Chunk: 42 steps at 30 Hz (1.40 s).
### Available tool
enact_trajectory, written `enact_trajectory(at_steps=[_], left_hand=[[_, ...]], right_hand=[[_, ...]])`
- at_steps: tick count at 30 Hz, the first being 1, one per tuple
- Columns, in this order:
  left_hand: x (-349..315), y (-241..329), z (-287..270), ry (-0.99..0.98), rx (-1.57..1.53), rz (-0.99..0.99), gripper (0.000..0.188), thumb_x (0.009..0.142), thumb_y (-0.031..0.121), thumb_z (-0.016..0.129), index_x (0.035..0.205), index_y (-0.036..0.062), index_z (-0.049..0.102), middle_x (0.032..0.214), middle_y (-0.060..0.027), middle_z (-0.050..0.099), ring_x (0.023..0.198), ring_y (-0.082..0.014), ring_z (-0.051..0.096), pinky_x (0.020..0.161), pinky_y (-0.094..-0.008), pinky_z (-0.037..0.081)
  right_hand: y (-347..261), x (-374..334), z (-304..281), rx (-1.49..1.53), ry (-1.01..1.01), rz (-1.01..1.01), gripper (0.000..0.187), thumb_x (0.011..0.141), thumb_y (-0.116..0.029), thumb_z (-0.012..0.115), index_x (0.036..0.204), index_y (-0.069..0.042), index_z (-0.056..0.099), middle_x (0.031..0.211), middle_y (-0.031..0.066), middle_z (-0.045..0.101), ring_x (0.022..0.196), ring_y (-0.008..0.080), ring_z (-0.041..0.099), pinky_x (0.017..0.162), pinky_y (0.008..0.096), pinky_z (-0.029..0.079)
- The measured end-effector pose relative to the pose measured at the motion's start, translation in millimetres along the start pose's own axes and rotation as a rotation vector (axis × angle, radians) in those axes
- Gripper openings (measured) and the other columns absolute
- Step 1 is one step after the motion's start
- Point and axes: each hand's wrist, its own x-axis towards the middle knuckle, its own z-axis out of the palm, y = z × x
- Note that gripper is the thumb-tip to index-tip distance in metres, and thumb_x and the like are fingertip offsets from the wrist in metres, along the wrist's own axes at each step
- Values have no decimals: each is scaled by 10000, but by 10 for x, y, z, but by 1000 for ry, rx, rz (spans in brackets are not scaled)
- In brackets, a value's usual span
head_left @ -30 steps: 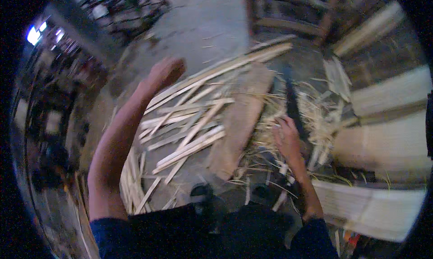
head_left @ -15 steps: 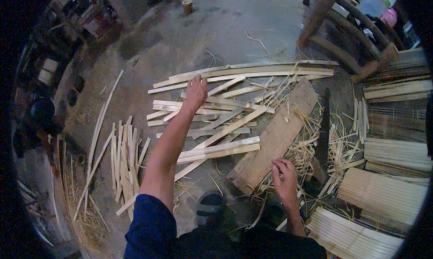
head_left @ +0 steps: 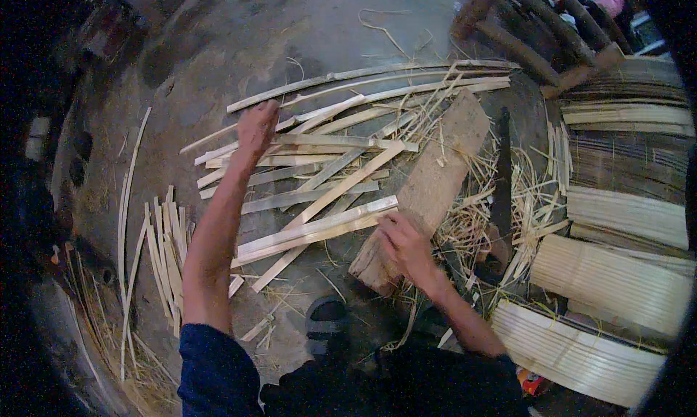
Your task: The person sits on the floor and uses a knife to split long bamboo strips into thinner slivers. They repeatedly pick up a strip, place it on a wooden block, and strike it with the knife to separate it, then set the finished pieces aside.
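My left hand (head_left: pixel 259 128) is closed around a long, thin bamboo strip (head_left: pixel 207 139), which slants across the far side of a loose pile. Two longer pale strips lie close to it, one of them a curved strip (head_left: pixel 319 81) beyond my hand. My right hand (head_left: pixel 408 248) is over the near end of a thick wooden board (head_left: pixel 446 163). Its fingers are bent but apart, with nothing visible in them. The fingertips are beside the right end of a pair of pale strips (head_left: pixel 319 228); whether they touch is unclear.
Right of the board lie thin shavings (head_left: pixel 465 221) and a dark long-bladed tool (head_left: pixel 502 177). Bundles of slats (head_left: pixel 610 272) line the right side. More strips (head_left: pixel 167 250) lie at left. A wooden frame (head_left: pixel 523 46) stands at far right, and a sandal (head_left: pixel 327 319) shows nearby.
My left hand has drawn the thin strip leftward, away from the neighbouring ones. My right hand has moved left and farther out, toward the strip ends. The whole view has shifted a little.
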Motion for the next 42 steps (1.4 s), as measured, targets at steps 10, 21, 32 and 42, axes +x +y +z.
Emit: enact_trajectory(at_steps=[10,21,32,42], left_hand=[[-954,279,-1007,-101,-394,-135,177,882,207,574,929,38,597,690,-126,580,594,-241,552,554,-360,424],[-1822,797,-355,-383,-625,90,233,812,215,629,969,43,610,923,-183,587,865,-350,580,732,-426,456],[-2675,314,-787,560,-66,-914,450,805,213,586,1198,14,489,1214,-196,451,1141,-336,413,971,-406,316],[-2894,151,-589,756,-866,-1068,283,872,80,505,1111,-66,550,959,-144,625,807,-165,617,737,-276,502]], right_hand=[[-63,425,403,-358,-206,-260,313,833,-281,562,1072,-79,558,1078,125,548,1107,301,485,955,446,387],[328,-953,-663,-244,-302,-321,474,743,-234,682,1199,-180,563,821,79,560,731,254,554,632,367,473],[308,-351,-702,-220,-53,-184,421,758,-123,678,1169,-125,588,865,121,558,786,275,558,669,359,464],[-249,523,133,-22,-167,-366,398,755,-158,683,1145,-164,608,826,104,565,741,277,549,664,400,436]])
